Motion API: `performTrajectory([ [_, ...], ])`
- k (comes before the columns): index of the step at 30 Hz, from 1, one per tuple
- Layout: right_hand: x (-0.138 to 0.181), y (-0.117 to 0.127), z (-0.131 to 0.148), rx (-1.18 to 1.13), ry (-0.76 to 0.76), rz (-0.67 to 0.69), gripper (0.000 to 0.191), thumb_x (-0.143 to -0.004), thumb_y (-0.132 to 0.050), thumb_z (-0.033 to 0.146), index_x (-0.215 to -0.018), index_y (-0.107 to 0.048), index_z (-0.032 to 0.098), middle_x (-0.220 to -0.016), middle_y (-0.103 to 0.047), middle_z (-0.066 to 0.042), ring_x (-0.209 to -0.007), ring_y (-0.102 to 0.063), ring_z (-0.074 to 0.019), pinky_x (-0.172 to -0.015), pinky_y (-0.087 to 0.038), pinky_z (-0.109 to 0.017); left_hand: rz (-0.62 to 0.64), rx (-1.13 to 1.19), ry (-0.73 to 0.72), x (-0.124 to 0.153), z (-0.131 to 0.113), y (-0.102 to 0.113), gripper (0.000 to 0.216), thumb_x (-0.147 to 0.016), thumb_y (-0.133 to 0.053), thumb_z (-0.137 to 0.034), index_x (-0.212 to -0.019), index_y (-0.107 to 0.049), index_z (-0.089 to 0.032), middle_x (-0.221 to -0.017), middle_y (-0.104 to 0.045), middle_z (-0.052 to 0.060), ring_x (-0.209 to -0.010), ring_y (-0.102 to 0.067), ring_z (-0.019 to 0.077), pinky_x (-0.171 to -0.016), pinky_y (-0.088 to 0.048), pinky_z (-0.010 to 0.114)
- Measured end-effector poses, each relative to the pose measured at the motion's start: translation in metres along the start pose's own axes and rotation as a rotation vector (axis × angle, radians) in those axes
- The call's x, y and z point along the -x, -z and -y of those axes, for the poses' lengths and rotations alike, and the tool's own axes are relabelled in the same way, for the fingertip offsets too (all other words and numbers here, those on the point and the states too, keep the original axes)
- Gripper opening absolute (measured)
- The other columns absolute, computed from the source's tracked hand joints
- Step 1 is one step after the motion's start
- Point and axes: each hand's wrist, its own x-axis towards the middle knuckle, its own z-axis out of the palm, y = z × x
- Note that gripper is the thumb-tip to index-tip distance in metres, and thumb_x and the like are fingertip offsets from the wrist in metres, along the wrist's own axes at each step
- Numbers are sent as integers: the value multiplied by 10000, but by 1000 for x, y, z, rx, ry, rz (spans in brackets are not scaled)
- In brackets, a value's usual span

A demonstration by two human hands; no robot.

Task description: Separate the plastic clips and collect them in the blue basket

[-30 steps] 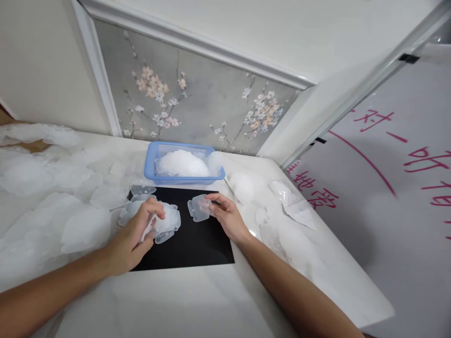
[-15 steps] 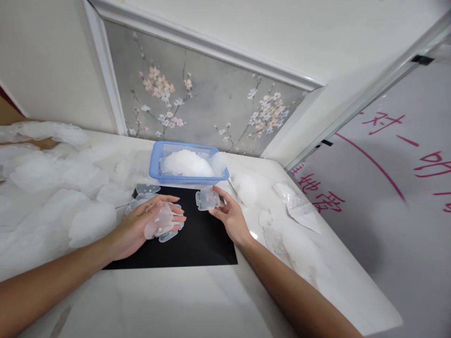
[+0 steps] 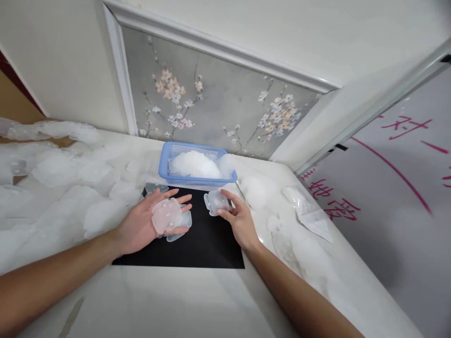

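Note:
My left hand (image 3: 139,230) is palm up over the left part of a black mat (image 3: 211,251), fingers spread. On its palm and finger bases lies a translucent, frosted plastic piece (image 3: 166,215) with notched edges and small bumps. Beneath those fingers, more such pieces (image 3: 176,234) rest on the mat, partly hidden. My right hand (image 3: 243,225) pinches a similar plastic piece (image 3: 216,203) between thumb and fingers, above the mat's right side. The two held pieces are apart.
Behind the mat stands a blue basket (image 3: 197,180) with a whitish heap (image 3: 195,164) in it. Frosted pieces are piled across the left of the table (image 3: 70,171), with more at the right (image 3: 259,192). A clear bag (image 3: 310,213) lies near the whiteboard (image 3: 394,211).
The view has shifted so everything sits further right. My left palm has turned up more, showing the piece flat on it. The right hand still pinches its piece, now at a slightly different tilt.

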Motion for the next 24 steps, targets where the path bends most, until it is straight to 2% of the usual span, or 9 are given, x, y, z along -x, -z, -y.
performTrajectory([
  [3, 1, 0, -1, 9, 16, 52, 570, -756, -739, 307, -1297, -567, 257, -1253, -663, -54, -1077, -665, -254, -1036, -469, -441, 20, -13, -9, 0, 1, 1, 317, -890, -509, -373, -1155, -615, -236, -1518, -484, 94, -1468, -295, 361, -996, -483, 638],
  [6, 2, -1, 0, 4, 26, 121, 610, -778, -687, 268, -1363, -516, 281, -1387, -583, -49, -1201, -616, -242, -1106, -412, -432, 52, -80, -58, 0, 3, 5, 259, -767, -557, -230, -1008, -650, -222, -1386, -615, 103, -1442, -354, 358, -1031, -469, 623],
  [9, 3, -2, 0, -11, 12, 203, 697, -786, -646, 238, -1447, -431, 279, -1291, -653, -58, -1231, -603, -233, -1127, -383, -446, 74, -192, -130, 0, 5, 10, 497, -535, -538, -70, -988, -649, -242, -1145, -736, 75, -1349, -493, 362, -1072, -440, 613],
  [11, 2, -3, 0, -28, 14, 235, 731, -776, -635, 222, -1468, -406, 273, -1247, -679, -63, -1230, -606, -236, -1121, -386, -455, 91, -219, -161, 1, 4, 12, 605, -476, -516, -60, -1032, -648, -260, -1068, -752, 57, -1291, -550, 375, -1061, -442, 618],
  [13, 2, -3, -1, -44, 23, 238, 737, -759, -638, 210, -1460, -418, 278, -1276, -666, -61, -1231, -605, -239, -1112, -395, -454, 119, -207, -164, 0, 2, 13, 634, -519, -542, -111, -1123, -639, -277, -1118, -743, 74, -1272, -560, 393, -1014, -465, 621],
  [15, 2, -2, -2, -65, 29, 221, 713, -754, -653, 213, -1434, -453, 289, -1341, -626, -52, -1250, -589, -239, -1102, -410, -440, 128, -190, -150, 0, -1, 14, 593, -627, -561, -229, -1214, -620, -291, -1234, -705, 96, -1303, -526, 399, -958, -492, 596],
  [18, 1, -2, -2, -110, 26, 184, 659, -750, -691, 236, -1383, -518, 297, -1398, -583, -37, -1249, -584, -251, -1057, -461, -424, 99, -166, -140, 0, -4, 15, 544, -724, -497, -346, -1250, -620, -280, -1315, -664, 108, -1379, -440, 378, -922, -502, 548],
  [22, 1, -1, -1, -131, 9, 171, 610, -730, -718, 253, -1324, -591, 309, -1355, -617, -24, -1151, -631, -271, -1003, -500, -444, 144, -229, -198, 2, -2, 17, 623, -498, -537, -154, -1093, -673, -274, -1285, -678, 83, -1417, -383, 363, -999, -463, 546],
  [24, 1, -1, -1, -128, 2, 148, 574, -727, -727, 276, -1291, -623, 309, -1343, -626, -22, -1123, -638, -274, -990, -506, -449, 149, -298, -204, 3, 0, 17, 645, -435, -518, -77, -1028, -664, -287, -1245, -692, 58, -1419, -385, 342, -1049, -435, 537],
])
